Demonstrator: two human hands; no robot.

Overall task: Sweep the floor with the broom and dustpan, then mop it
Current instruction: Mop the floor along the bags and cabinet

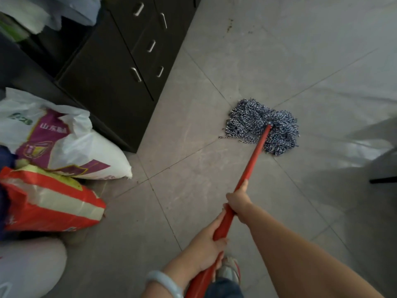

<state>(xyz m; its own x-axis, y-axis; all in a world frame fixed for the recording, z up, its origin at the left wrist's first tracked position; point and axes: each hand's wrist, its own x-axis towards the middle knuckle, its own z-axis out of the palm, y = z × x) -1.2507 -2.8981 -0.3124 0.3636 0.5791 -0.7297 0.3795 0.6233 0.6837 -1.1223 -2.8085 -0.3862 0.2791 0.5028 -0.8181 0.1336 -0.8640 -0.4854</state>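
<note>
red mop handle [252,162] runs from your hands up toward one o'clock, and it ends in the mop head [262,126], which lies flat on the grey tiled floor [193,190] a little right of centre. you are in the mopping step by the look of it; no broom or dustpan shows. your right hand [238,200] has its grip clenched round the handle higher up the shaft, and your left hand [207,246] wraps it lower down, near six o'clock, with a pale bangle [165,283] on that wrist. the mop head is a spread of blue-and-white twisted cords, fanned out in two lobes either side of the socket. the tiles toward three o'clock shine as if wet, while those near the dark cabinet [120,67] at eleven o'clock look dull and streaked. your next move likely calls for drawing the head across those duller tiles, keeping the cords clear of the sacks [64,147] at nine o'clock.
</note>
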